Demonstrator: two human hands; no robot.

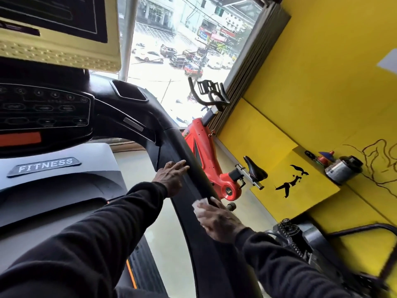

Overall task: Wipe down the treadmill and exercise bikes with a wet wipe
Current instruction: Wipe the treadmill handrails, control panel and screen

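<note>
The treadmill's black right handrail [189,160] runs from the console [43,110] down toward me. My left hand [170,178] rests on the rail's inner side with straight fingers. Lower on the same rail, my right hand [217,218] presses a white wet wipe [198,206] flat against the rail; the wipe shows under the fingertips. A red exercise bike [206,160] with a black saddle stands just beyond the rail by the window.
A yellow wall [322,82] closes the right side, with a shelf holding a metal container [341,171] and small items. Black parts of another machine [300,239] stand at lower right. A large window [182,50] is ahead. The treadmill deck cover reads FITNESS [45,165].
</note>
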